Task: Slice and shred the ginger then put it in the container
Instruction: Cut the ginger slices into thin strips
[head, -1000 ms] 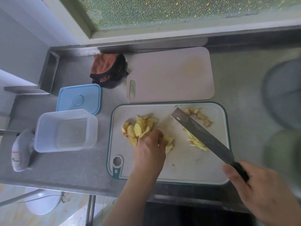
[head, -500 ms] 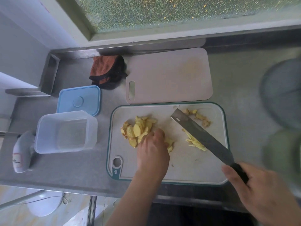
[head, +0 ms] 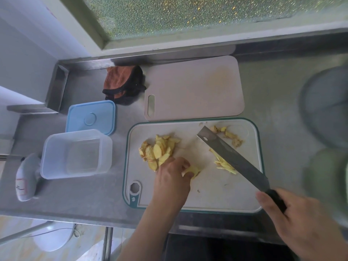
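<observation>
On the white, teal-rimmed cutting board (head: pixel 211 193), the left hand (head: pixel 172 180) pinches a small stack of yellow ginger slices (head: pixel 193 171); just right, the right hand (head: pixel 303 223) grips the steel cleaver (head: pixel 231 158), blade slanting far-left over the shreds (head: pixel 223 163); the clear plastic container (head: pixel 75 153) sits empty on the desk, left.

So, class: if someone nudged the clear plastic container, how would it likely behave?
The clear container looks empty and thin-walled, so probably light. On the smooth steel counter it would likely slide rather than tip, being low and wide.
</observation>
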### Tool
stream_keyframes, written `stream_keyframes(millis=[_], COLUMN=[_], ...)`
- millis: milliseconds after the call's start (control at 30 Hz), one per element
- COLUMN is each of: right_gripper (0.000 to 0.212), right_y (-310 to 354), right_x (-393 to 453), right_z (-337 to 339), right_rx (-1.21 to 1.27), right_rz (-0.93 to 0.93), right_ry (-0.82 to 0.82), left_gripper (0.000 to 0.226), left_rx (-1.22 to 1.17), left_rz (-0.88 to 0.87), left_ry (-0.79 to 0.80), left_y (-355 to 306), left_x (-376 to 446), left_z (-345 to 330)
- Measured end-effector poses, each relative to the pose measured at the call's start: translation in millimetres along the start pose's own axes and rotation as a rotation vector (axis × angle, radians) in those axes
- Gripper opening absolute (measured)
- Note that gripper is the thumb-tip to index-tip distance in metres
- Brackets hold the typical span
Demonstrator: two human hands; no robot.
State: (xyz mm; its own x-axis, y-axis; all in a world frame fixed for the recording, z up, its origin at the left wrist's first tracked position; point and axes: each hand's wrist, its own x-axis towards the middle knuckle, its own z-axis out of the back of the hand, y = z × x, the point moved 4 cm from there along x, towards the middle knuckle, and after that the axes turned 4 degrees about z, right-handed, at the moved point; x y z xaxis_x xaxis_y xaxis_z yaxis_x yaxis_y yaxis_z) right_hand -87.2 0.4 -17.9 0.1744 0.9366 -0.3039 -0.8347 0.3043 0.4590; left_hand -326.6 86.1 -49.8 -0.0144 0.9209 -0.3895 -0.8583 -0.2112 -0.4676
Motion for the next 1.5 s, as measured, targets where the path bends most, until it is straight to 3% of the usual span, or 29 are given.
stream_keyframes(millis=[333, 467, 567, 667, 733, 800, 900, 1100, 1233, 1500], right_gripper=[0.082, 0.082, 0.084, 0.089, 0.089, 0.083, 0.08, 0.075, 0.072, 0.072], right_y=[-5, -7, -7, -10, -7, 1, 7, 13, 20, 33], right_x=[-5, -4, -3, -2, -1, -1, -4, -5, -3, -2], right_z=[-6, -6, -4, -4, -6, -10, -22, -34, -40, -48], right_rx=[-0.009, 0.013, 0.039, 0.079, 0.199, 0.413, 0.611, 0.622, 0.611, 0.416], right_rz=[-0.013, -0.014, -0.015, -0.029, -0.054, -0.112, -0.184, -0.174, -0.179, -0.075], right_ry=[0.011, 0.032, 0.039, 0.05, 0.115, 0.176, 0.291, 0.396, 0.47, 0.411], left_gripper=[0.026, 0.019, 0.014, 0.021, 0.029, 0.034, 0.032, 0.037, 0.032, 0.011], left_rx=[0.096, 0.096, -0.035, -0.368, -0.535, -0.544, -0.345, -0.069, -0.094, -0.14], left_rz=[-0.021, -0.033, 0.002, 0.157, 0.237, 0.252, 0.144, -0.154, -0.27, -0.387], left_ry=[-0.05, -0.052, 0.007, 0.034, 0.02, -0.004, -0.04, -0.141, -0.14, -0.192], left_y=[-1, -2, -3, -7, -11, -13, -11, -5, 1, 5], left_x=[-11, -12, -11, -5, -2, -3, -10, -16, -10, -5], left_z=[-8, -9, -8, -10, -14, -18, -20, -10, -18, -28])
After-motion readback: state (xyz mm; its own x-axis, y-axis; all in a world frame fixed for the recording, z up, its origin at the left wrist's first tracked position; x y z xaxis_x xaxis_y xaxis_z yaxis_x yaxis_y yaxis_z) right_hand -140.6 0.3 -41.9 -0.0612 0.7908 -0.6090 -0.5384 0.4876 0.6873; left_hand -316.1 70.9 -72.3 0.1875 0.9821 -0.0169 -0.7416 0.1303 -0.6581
